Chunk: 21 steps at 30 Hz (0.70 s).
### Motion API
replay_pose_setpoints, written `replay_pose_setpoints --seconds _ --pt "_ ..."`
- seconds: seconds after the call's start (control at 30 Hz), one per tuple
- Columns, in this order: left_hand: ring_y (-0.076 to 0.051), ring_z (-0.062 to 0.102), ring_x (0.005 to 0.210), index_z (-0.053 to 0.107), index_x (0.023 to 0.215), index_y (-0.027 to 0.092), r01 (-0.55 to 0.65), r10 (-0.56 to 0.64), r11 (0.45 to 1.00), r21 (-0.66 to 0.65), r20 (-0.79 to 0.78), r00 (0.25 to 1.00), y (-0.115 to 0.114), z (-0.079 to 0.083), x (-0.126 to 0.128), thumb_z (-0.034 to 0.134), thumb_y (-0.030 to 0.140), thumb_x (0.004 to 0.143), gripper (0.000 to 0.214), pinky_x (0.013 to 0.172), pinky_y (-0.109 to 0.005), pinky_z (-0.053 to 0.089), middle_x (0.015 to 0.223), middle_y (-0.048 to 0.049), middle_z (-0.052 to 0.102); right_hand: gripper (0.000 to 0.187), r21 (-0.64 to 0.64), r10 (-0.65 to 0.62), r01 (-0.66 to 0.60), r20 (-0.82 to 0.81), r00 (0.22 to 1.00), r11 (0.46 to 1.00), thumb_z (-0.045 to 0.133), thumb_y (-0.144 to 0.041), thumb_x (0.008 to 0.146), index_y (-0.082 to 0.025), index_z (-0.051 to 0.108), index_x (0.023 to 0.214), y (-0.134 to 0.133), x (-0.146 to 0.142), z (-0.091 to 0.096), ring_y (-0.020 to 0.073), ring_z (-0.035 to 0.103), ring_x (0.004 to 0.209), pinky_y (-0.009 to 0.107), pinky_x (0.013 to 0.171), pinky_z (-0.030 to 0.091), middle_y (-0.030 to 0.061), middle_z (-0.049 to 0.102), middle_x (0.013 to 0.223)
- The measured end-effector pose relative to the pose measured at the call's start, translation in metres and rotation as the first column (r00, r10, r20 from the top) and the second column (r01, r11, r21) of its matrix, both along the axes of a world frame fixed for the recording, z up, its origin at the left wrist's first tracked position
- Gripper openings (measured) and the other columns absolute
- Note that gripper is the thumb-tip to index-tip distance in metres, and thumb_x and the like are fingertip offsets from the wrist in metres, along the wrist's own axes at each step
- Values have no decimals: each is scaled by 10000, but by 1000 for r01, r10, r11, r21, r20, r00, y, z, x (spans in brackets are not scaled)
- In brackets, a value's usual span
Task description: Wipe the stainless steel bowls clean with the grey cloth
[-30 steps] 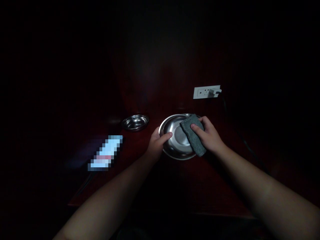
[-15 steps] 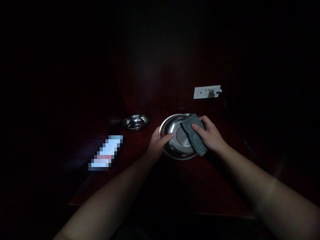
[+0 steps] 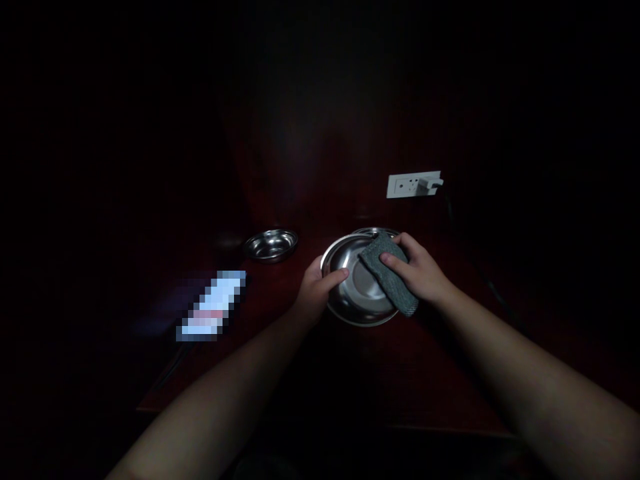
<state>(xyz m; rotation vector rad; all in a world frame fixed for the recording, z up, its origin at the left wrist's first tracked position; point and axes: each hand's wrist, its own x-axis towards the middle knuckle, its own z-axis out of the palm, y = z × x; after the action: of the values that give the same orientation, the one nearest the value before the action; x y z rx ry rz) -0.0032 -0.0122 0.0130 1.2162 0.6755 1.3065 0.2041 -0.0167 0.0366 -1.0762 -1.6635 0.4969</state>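
Grey cloth (image 3: pixel 393 287) over bowl (image 3: pixel 356 297) rim

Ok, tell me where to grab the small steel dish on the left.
Take the small dish by its flared rim at the near right edge, coming from where the left hand is. It sits upright and shallow on the table, so the lip is probably the only part to pinch.

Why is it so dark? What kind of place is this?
Likely a dim room indoors, perhaps a home. A dark wooden table, a wall socket with a plug, and a steel dish held by the left hand, with a grey cloth under the right hand.
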Motion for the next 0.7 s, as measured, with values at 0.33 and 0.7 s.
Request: replay_pose_setpoints --seconds 0.33,0.7 --pt "-215 629 854 609 1045 169 24 -24 1000 -7 19 1000 -2 1 2 728 261 665 408 802 -344 460 954 -56 689 312 2 4 -4 19 1000 1000 612 -506 754 -232 508 859 0 2 1 207 539 834 346 740 441 19 576 883" --pt "-213 627 875 601 1072 167 43 -43 999 13 16 999 -3 1 2 724 258 677 423 805 -335 464 983 -58 685 296 26 -1 1 15 1000 1000 629 -477 747 -221 516 844 -3 0 4 189 541 787 334 734 437 9 572 856"
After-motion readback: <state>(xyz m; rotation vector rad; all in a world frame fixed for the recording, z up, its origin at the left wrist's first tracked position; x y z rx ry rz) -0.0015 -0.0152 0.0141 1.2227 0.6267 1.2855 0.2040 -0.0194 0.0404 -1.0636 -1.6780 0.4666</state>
